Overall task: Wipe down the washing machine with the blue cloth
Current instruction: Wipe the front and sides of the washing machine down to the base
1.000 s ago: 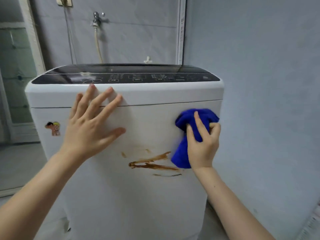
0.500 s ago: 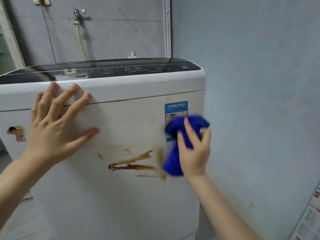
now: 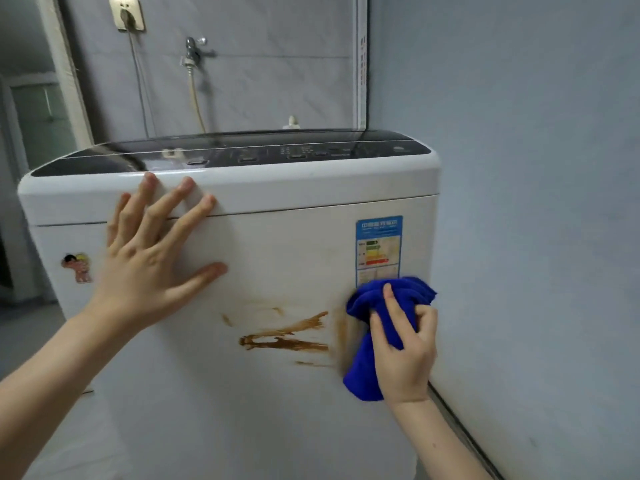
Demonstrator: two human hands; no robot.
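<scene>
While the right hand point(image 3: 403, 355) grips the blue cloth point(image 3: 384, 323) against the washing machine point(image 3: 277, 410) and the flat, spread left hand point(image 3: 152, 258) braces it, most brown streaks point(image 3: 287, 336) remain unwiped.

The right hand point(image 3: 405, 355) is dragging the blue cloth point(image 3: 363, 370) down the front of the washing machine point(image 3: 277, 410), close to its right edge. From just under the top band a second ago, it is now sitting below the energy label point(image 3: 378, 249), which is coming almost fully into sight. The right ends of the brown stain point(image 3: 287, 339) are being smeared into a vertical streak point(image 3: 343, 329) just beside the cloth.
</scene>
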